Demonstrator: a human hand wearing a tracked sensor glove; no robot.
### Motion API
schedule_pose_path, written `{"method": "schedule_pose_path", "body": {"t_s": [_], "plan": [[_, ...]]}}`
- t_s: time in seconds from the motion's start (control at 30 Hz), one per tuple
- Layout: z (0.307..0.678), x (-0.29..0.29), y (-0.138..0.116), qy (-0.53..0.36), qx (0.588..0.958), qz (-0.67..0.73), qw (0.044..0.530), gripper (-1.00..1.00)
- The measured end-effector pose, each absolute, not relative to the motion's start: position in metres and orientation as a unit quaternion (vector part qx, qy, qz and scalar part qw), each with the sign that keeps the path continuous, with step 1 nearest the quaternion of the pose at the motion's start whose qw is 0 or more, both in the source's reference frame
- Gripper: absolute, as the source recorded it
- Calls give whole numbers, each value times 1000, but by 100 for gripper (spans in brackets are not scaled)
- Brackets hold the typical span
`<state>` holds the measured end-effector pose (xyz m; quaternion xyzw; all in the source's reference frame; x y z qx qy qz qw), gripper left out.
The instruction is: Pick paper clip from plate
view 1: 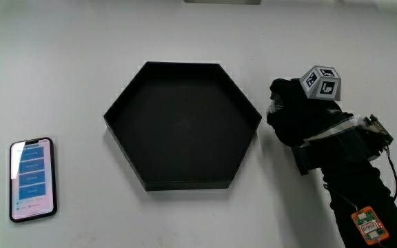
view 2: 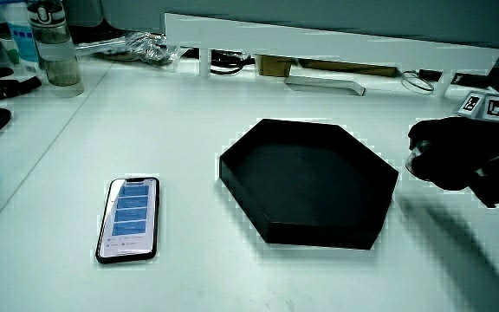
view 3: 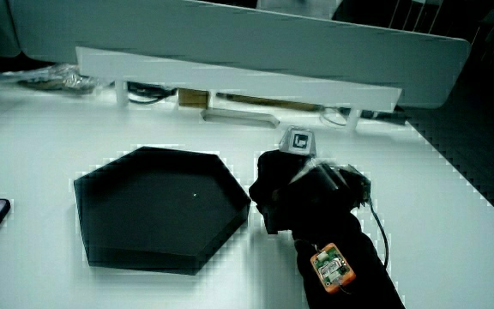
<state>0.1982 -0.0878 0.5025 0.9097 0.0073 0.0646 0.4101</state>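
A smartphone [view 1: 32, 179] with a lit screen, its text too small to read, lies on the tabletop [view 1: 81, 55] apart from the black hexagonal plate [view 1: 234, 89]. No paper clip shows in the plate. The gloved hand [view 1: 296, 118] rests just beside it, fingers curled; whether they already hold the clip cannot be told.

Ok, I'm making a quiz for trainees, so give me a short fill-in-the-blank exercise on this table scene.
1. The black plate has ____ sides.
2. The hand is beside the plate, not ____ it.
3. The phone lies on the table with its screen facing ____.
4. On the back of the hand sits a small patterned ____.

Missing words: six; over; up; cube
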Motion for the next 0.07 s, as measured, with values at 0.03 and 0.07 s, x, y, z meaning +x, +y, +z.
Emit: {"method": "schedule_pose_path", "body": {"t_s": [0.03, 0.07], "plan": [[498, 194, -88, -3, 910, 74, 409, 100], [498, 191, -89, -7, 910, 77, 407, 100]]}}
